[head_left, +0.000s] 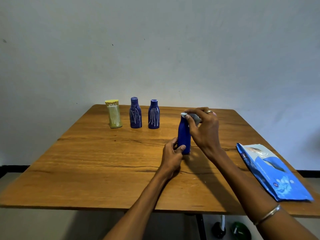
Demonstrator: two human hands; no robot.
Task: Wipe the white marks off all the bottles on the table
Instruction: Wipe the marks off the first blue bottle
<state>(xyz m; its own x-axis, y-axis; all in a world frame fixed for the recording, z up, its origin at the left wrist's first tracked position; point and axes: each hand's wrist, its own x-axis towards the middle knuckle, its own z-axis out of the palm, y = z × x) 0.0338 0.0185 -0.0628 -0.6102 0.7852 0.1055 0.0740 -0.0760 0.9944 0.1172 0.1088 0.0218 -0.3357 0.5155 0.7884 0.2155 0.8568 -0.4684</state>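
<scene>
A: Which areas of the wooden table (86,170) offer free passage?
B: The near-left surface lies bare.
A: And the obstacles?
B: Three marked bottles (135,113) stand in a row at the far edge; a blue packet (271,172) occupies the right side.

Left hand (171,153) grips blue bottle (183,135) — right hand (202,129) presses wipe (187,116) on top.

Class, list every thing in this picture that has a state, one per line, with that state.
Near blue bottle: upright, held, body clean
Two far blue bottles: upright, white-marked
Yellow bottle: upright, marked
Left hand: gripping bottle base
Right hand: pressing wipe on cap
Wipes packet: lying flat
</scene>
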